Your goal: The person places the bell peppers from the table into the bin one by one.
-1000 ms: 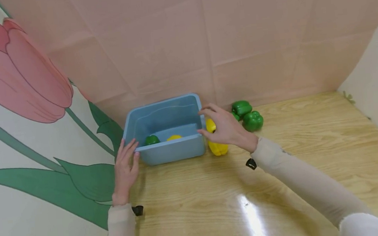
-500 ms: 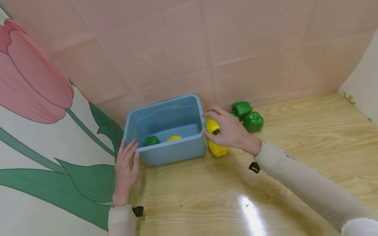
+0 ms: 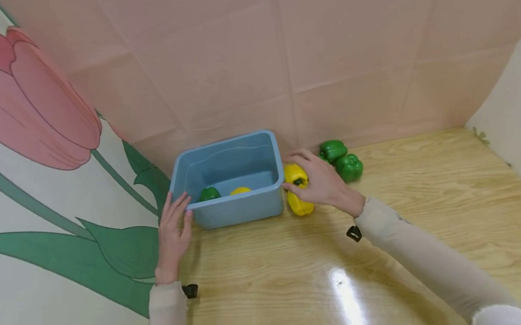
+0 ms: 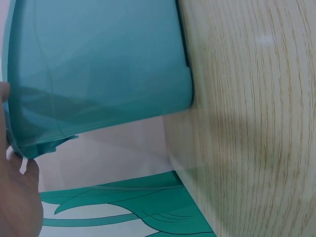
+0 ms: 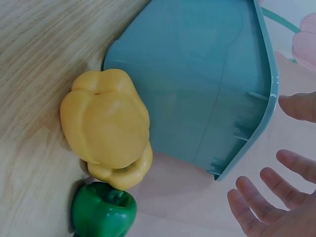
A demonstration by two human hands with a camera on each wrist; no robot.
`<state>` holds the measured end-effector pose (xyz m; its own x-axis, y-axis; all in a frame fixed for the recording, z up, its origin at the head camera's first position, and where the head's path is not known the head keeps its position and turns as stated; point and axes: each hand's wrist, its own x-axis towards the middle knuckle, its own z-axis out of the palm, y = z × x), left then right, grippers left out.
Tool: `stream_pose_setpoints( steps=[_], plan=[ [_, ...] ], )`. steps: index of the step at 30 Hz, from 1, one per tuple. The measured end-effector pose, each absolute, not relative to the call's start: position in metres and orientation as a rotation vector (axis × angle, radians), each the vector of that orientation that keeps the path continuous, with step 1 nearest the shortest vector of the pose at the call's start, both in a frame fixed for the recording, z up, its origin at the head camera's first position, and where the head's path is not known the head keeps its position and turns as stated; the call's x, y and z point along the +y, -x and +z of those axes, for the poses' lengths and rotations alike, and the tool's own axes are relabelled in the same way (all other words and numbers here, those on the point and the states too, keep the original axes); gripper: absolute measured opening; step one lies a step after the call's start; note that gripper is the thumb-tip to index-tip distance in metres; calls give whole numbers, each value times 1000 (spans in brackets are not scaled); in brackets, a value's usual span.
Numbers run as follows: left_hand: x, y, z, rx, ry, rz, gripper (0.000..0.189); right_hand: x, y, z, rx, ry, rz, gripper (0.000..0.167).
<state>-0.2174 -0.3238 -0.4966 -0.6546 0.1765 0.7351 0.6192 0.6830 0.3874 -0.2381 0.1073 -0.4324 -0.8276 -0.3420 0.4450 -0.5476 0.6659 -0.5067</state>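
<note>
A blue plastic bin (image 3: 236,206) stands on the table, with a green bell pepper (image 3: 209,193) and a yellow bell pepper (image 3: 240,190) partly visible inside. At its left front corner, my left hand (image 3: 173,236) rests fingers over the rim, thumb at the front side. My right hand (image 3: 321,180) hovers over two yellow bell peppers beside the bin's right side: the nearer one (image 5: 106,118) and the farther one (image 3: 295,174). Thumb and fingers are spread with nothing between them, as the right wrist view shows. Part of the nearer pepper is hidden beneath that hand in the head view.
Green bell peppers lie right of my right hand, one at the back (image 3: 333,150) and one in front of it (image 3: 349,167). A pink cloth (image 3: 374,68) hangs behind the wooden table (image 3: 263,288). A flower-printed panel (image 3: 57,203) borders the left side.
My right hand has drawn back to the right, from over the bin's right rim to over the yellow peppers, showing more of the farther one. The left hand and bin have stayed put.
</note>
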Motion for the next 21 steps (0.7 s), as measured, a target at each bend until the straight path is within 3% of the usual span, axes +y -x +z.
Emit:
stream_pose_setpoints(
  steps=[21],
  plan=[
    [-325,217,-496,-2226,592,-845,37,116,241,-468,-2610,-659,952,62]
  ],
)
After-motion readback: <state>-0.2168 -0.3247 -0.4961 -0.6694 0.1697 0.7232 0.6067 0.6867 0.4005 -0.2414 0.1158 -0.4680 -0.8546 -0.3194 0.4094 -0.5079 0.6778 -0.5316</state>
